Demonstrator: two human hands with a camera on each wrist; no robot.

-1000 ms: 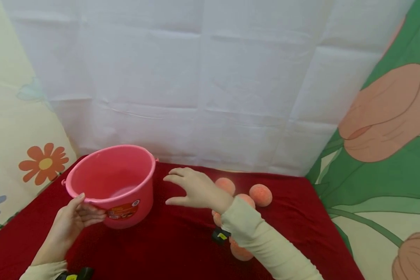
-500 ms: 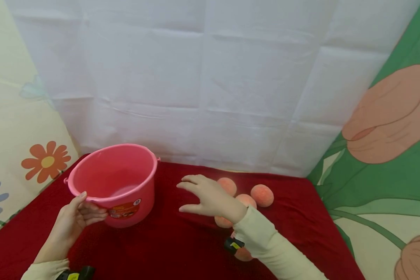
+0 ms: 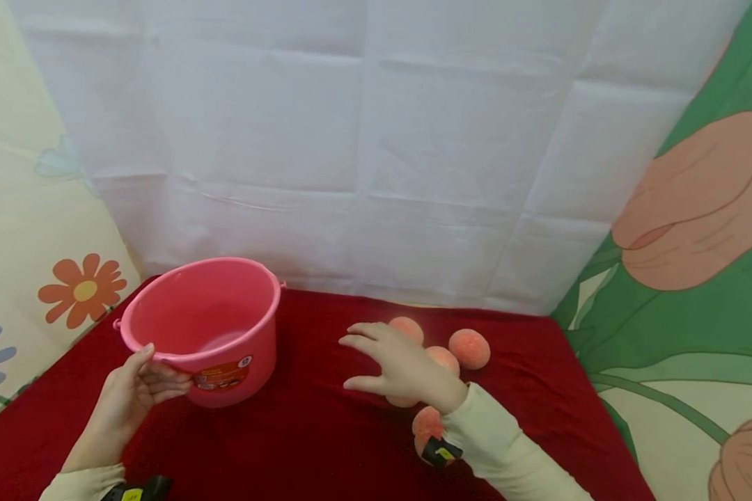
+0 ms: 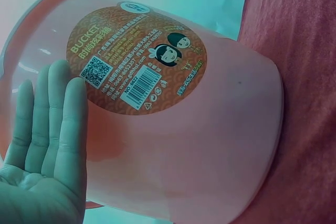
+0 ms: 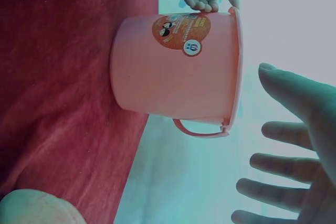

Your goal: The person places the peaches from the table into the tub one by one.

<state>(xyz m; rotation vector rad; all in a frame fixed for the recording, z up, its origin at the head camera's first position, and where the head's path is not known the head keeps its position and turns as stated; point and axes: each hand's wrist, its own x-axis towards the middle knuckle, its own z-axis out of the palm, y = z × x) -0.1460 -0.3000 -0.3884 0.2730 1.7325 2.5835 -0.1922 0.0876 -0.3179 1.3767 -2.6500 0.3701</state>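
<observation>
Pink bucket [image 3: 262, 360] at eight o'clock on bench [image 3: 307, 445]; left hand [image 3: 124, 390] pinches its edge, thumb against fingers. Right hand [image 3: 404, 365] near six o'clock, fingers apart, holding nothing. Seemingly early stage: visible bucket inside bare; peach-coloured balls [image 3: 470, 349] left outside, five o'clock.

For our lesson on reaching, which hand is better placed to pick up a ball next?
Probably the right hand: it is free and near the peach-coloured balls, while the left hand, farther off, holds the pink bucket.
</observation>
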